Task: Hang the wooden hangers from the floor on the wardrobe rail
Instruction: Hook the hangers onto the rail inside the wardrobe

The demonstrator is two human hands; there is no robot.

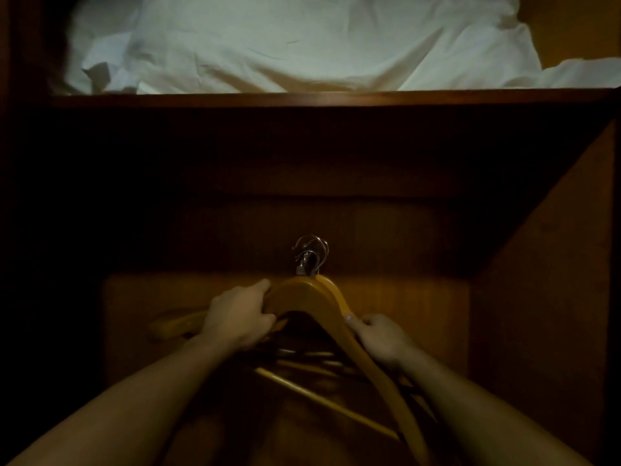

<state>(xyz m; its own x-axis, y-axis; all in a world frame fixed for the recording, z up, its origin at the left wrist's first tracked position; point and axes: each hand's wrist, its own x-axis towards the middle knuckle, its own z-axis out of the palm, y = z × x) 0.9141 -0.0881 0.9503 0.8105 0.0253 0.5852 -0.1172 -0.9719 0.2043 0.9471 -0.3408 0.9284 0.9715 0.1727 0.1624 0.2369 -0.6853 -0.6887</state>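
Observation:
A stacked bunch of wooden hangers (304, 297) is held up in front of the dark wardrobe interior, their metal hooks (311, 252) bunched together and pointing up. My left hand (240, 317) grips the left shoulder of the bunch. My right hand (379, 338) grips the right arm of the front hanger. Lower bars of the hangers (322, 400) slant below my wrists. The wardrobe rail is not visible in the darkness.
A wooden shelf edge (322, 97) crosses the view above, with crumpled white bedding (295, 45) piled on it. The wardrobe's right side panel (544, 297) slants in on the right. The left side is very dark.

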